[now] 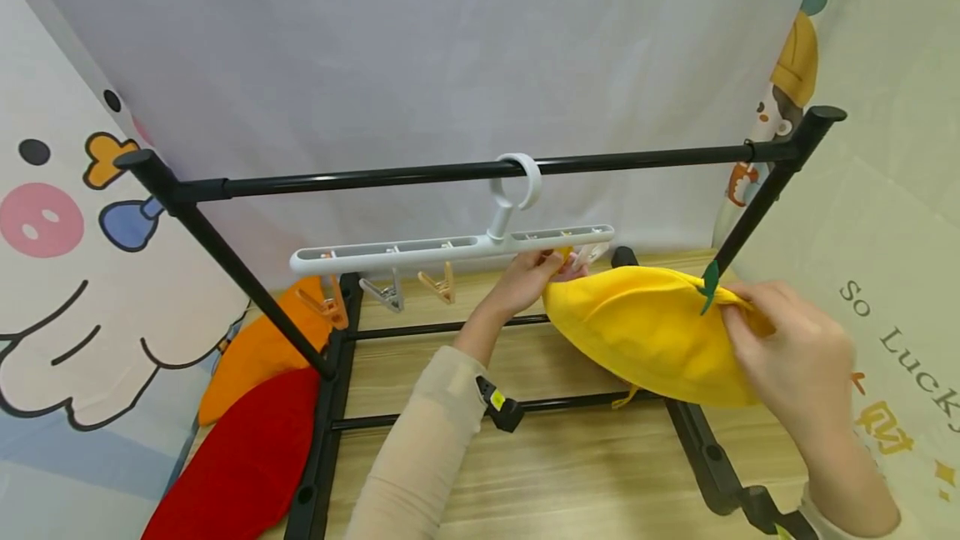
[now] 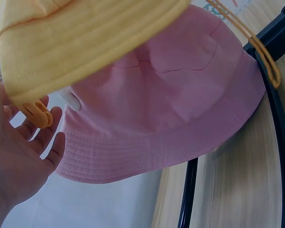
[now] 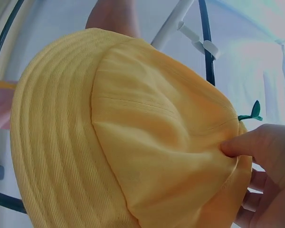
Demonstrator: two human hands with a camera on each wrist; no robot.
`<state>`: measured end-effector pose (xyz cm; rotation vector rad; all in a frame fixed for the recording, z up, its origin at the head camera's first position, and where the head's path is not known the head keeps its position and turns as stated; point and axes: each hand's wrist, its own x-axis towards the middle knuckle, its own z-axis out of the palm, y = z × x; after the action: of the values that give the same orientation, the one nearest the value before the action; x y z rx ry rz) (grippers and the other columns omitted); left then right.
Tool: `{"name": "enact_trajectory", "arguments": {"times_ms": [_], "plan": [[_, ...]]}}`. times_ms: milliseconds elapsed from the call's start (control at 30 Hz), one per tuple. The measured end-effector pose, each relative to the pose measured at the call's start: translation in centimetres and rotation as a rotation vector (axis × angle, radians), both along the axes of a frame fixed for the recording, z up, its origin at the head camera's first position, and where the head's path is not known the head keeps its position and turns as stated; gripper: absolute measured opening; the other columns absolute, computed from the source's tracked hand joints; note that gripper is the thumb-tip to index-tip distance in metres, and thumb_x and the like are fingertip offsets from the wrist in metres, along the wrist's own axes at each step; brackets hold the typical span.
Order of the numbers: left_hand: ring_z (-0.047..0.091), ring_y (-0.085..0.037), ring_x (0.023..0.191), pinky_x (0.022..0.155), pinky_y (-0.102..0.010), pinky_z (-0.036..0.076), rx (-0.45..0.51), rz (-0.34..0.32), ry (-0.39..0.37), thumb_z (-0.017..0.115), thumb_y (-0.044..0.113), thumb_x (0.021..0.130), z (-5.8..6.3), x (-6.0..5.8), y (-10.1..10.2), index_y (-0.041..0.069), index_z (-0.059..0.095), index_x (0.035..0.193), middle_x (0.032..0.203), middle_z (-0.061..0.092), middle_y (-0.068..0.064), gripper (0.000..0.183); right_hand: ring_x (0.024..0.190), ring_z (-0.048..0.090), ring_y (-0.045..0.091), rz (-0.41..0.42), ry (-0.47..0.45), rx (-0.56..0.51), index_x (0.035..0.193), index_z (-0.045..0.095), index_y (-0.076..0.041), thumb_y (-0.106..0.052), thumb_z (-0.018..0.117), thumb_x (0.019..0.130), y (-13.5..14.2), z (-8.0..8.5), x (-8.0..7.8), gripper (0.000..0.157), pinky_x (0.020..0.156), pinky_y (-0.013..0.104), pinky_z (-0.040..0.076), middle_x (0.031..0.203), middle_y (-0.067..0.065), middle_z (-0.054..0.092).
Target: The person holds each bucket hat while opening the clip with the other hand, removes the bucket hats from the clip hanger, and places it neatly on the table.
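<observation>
A yellow bucket hat (image 1: 645, 332) with a green leaf tag (image 1: 709, 286) hangs sideways below the right half of a white clip hanger (image 1: 390, 255). My right hand (image 1: 795, 357) pinches its crown beside the leaf; in the right wrist view the thumb presses the cloth. At the brim's other end my left hand (image 1: 525, 280) holds a yellow clothespin (image 2: 37, 114), its fingers round the clip right at the brim edge. Behind the yellow hat hangs a pink bucket hat (image 2: 171, 104), mostly hidden in the head view, near a pale clip (image 1: 588, 255).
The hanger hooks over the top bar (image 1: 360, 181) of a black rack. Orange (image 1: 326, 302), grey (image 1: 386, 292) and tan (image 1: 438, 282) clips dangle on its left half. An orange hat (image 1: 255, 348) and a red hat (image 1: 240, 457) lie left of the rack.
</observation>
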<state>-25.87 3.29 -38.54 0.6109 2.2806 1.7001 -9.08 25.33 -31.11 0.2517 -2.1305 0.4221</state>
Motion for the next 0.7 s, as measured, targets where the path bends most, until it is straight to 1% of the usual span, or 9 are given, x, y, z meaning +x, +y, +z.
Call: {"name": "enact_trajectory", "arguments": {"times_ms": [100, 200, 433, 533, 700], "plan": [[0.049, -0.02, 0.116, 0.1, -0.038, 0.039, -0.012, -0.009, 0.016, 0.04, 0.028, 0.099, 0.0, -0.1, -0.1, 0.021, 0.051, 0.13, 0.128, 0.053, -0.004, 0.034, 0.062, 0.061, 0.028, -0.011, 0.023, 0.007, 0.083, 0.071, -0.002, -0.005, 0.066, 0.073, 0.5, 0.5, 0.1, 0.012, 0.06, 0.009, 0.034, 0.076, 0.011, 0.068], [0.051, -0.02, 0.115, 0.099, -0.038, 0.04, -0.026, -0.013, 0.04, 0.04, 0.03, 0.099, -0.1, -0.1, -0.2, 0.019, 0.051, 0.129, 0.125, 0.056, -0.004, 0.034, 0.061, 0.059, 0.029, -0.022, 0.04, 0.006, 0.083, 0.071, -0.001, -0.005, 0.066, 0.073, 0.9, 0.9, 0.1, 0.012, 0.059, 0.01, 0.033, 0.076, 0.013, 0.068], [0.057, -0.019, 0.105, 0.094, -0.03, 0.044, -0.009, -0.029, 0.054, 0.041, 0.027, 0.098, -0.1, -0.2, -0.3, 0.01, 0.055, 0.122, 0.116, 0.061, -0.007, 0.032, 0.064, 0.06, 0.034, -0.039, 0.023, -0.003, 0.084, 0.069, 0.003, -0.003, 0.064, 0.076, 1.8, 1.1, 0.3, 0.011, 0.073, -0.003, 0.025, 0.078, 0.017, 0.067], [0.058, -0.018, 0.101, 0.091, -0.03, 0.045, -0.014, -0.022, 0.054, 0.041, 0.027, 0.098, -0.1, -0.1, -0.3, 0.01, 0.056, 0.12, 0.112, 0.062, -0.008, 0.032, 0.066, 0.059, 0.034, -0.05, 0.009, -0.011, 0.086, 0.068, 0.004, -0.003, 0.063, 0.078, 2.2, 1.2, 0.4, 0.012, 0.075, -0.005, 0.023, 0.08, 0.019, 0.066], [0.058, -0.019, 0.1, 0.089, -0.031, 0.045, -0.028, -0.006, 0.051, 0.041, 0.027, 0.097, -0.1, 0.0, -0.1, 0.011, 0.055, 0.12, 0.108, 0.062, -0.009, 0.032, 0.067, 0.056, 0.032, -0.086, -0.021, 0.01, 0.087, 0.067, 0.008, -0.006, 0.06, 0.082, 3.3, 1.4, 0.6, 0.016, 0.076, -0.005, 0.022, 0.081, 0.022, 0.065]]}}
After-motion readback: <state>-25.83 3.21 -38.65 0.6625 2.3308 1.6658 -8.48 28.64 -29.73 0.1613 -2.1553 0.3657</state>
